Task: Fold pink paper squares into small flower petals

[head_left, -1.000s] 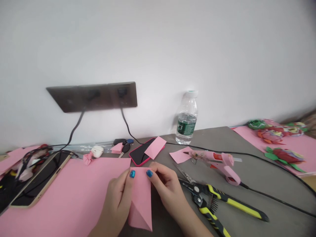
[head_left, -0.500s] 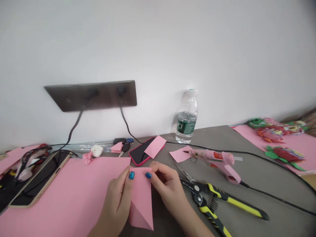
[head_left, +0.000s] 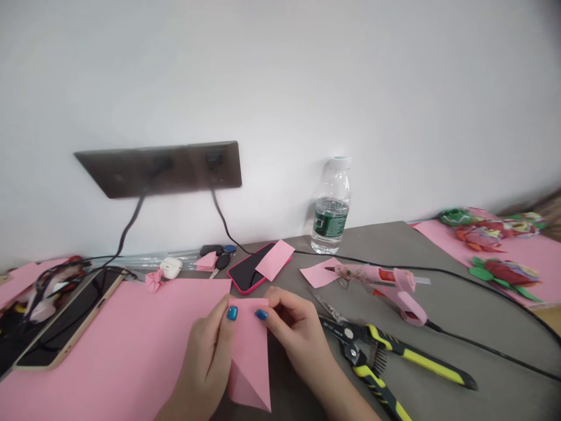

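Note:
A strip of pink paper (head_left: 250, 356) hangs upright between my two hands, its lower end creased and flared out. My left hand (head_left: 208, 351) pinches its top left corner, thumb in front. At the top right corner my right hand (head_left: 295, 327) grips the same paper between thumb and curled fingers. Just left of my left hand lies a large pink sheet (head_left: 127, 339). Behind my hands a small pink rectangle (head_left: 275, 260) rests across a phone in a pink case (head_left: 248, 275).
A pink glue gun (head_left: 381, 278), its tip over a pink paper piece (head_left: 318, 275), and yellow-black pliers (head_left: 421, 359) lie to the right. A water bottle (head_left: 331, 216) stands by the wall. Paper flowers (head_left: 504, 272) are at far right, another phone (head_left: 70, 321) at left. Black cables cross the table.
The view has shifted very slightly. Both hands keep their hold on the pink strip in nearly the same position.

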Demonstrator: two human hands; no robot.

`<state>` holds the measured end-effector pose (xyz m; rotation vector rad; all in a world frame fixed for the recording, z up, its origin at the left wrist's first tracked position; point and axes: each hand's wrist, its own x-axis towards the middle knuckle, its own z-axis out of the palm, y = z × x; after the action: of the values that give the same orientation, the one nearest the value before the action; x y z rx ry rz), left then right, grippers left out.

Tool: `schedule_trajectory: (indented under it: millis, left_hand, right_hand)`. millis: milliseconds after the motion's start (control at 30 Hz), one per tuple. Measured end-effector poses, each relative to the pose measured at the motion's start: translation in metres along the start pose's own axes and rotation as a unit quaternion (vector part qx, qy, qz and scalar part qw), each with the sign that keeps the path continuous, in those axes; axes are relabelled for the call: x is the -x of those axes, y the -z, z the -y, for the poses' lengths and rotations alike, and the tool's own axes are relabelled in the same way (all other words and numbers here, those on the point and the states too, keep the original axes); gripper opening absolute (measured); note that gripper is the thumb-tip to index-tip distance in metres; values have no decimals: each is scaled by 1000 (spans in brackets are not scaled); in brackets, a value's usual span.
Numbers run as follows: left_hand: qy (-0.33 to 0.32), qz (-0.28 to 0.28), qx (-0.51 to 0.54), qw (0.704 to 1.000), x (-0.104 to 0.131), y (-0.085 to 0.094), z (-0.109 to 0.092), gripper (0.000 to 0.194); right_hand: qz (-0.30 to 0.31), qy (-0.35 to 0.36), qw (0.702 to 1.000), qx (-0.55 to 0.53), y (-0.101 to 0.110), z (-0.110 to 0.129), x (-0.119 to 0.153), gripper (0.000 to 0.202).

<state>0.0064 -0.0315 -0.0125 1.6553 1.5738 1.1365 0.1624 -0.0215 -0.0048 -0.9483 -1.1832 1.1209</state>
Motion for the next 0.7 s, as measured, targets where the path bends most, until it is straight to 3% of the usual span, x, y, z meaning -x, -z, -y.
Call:
schedule_trajectory:
  millis: [200,367,700]
  left_hand:
    - [-57,36,-12,998,-7,4,-10,43]
    - [-60,62,1,996,-9,4,-16,41]
    - [-31,27,28,999,-1,2,-16,39]
  right_hand:
    - [-12,17,1000,-13,1,2,-1,24]
    - [-24,25,999,-18,1,4,-2,25]
    - [-30,56,998,-16,3,1,-1,16]
